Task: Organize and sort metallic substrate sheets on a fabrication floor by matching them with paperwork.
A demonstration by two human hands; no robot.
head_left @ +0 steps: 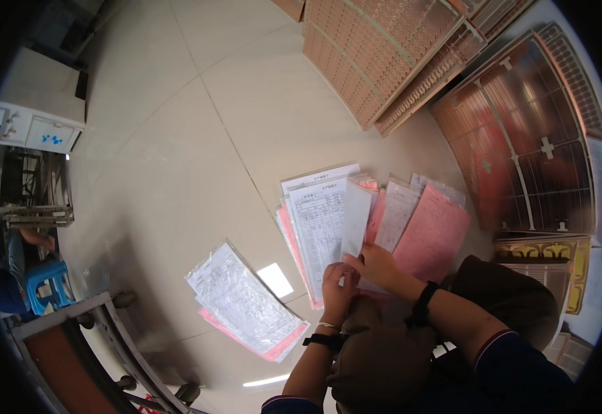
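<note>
- Brown trousers [384,362] bulge up from the bottom of the frame, close behind a fan of papers [322,228] spread on the floor just right of centre.
- Risk, by the look of it, lies in the overlap: white and pink sheets sit loosely layered, so a tug on one could drag its neighbours out of line or mix the order.
- Slick clear sleeves might slide on the smooth floor [156,159], and a knee leaning forward could crease the pink sheet [433,228] at the right of the fan.
- Lower centre, the right hand [378,268] reaches up and leftward, fingers closed on the bottom end of a white strip [356,217] that slants over the fan.
- Beside it, the left hand [339,293] rises from the bottom edge, wrist bent inward, fingers half curled; whether it grips any paper cannot be told.
- Left of the fan, well apart from both hands, a second sleeved pile [246,300] lies tilted.
</note>
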